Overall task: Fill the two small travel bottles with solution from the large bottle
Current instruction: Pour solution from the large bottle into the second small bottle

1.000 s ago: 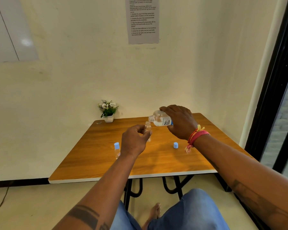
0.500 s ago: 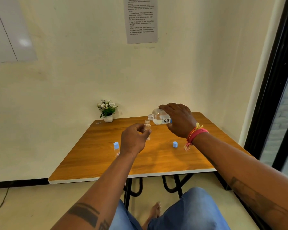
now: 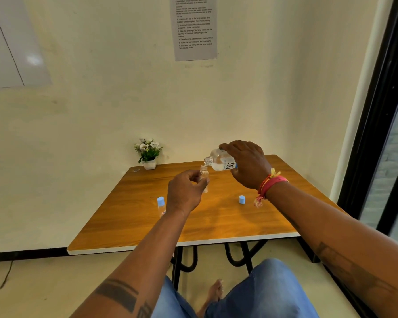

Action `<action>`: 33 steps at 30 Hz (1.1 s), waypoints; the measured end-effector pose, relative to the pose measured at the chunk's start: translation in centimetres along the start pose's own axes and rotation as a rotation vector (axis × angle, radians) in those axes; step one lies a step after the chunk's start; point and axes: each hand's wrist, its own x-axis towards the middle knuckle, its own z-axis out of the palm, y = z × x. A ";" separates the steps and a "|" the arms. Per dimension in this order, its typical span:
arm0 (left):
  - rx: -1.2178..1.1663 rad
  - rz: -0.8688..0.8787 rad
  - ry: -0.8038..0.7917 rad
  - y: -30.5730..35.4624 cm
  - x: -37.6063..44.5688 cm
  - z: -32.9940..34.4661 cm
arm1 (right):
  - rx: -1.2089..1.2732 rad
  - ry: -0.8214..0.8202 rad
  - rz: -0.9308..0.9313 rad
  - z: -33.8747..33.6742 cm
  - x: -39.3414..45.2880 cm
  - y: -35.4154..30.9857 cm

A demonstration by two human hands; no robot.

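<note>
Two hands are busy above a wooden table (image 3: 129, 226). The right hand (image 3: 246, 164) wraps its fingers over the big clear bottle (image 3: 218, 162), gripping it tight round the body and tipping it nearly on its side, the open neck pointing left and slightly down. The left hand (image 3: 185, 191) pinches a small open bottle (image 3: 203, 176) between thumb and curled fingers, holding it upright above the tabletop, its mouth just under the big bottle's neck. Whether liquid is running between them cannot be told.

A second small bottle (image 3: 161, 206) with a blue cap stands on the table just left of the left wrist. A loose blue cap (image 3: 242, 199) sits on the wood to the right, below the right wrist, which wears red and yellow threads (image 3: 270, 183).

At the far left corner of the table stands a little white pot of flowers (image 3: 148, 154), against a cream wall. A printed sheet (image 3: 194, 27) hangs on that wall above. A dark door frame (image 3: 377, 111) runs down the right side. Blue-clad knees and a bare foot show under the table's near edge.
</note>
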 end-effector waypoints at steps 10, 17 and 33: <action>-0.020 -0.008 -0.010 -0.2 0.2 -0.1 | -0.013 0.020 -0.013 0.2 0.2 0.0; -0.021 0.001 -0.003 -0.2 0.4 -0.1 | 0.004 0.015 0.000 0.0 0.2 -0.1; -0.035 0.009 -0.001 -0.5 0.4 0.2 | 0.046 -0.011 0.050 0.4 0.0 -0.4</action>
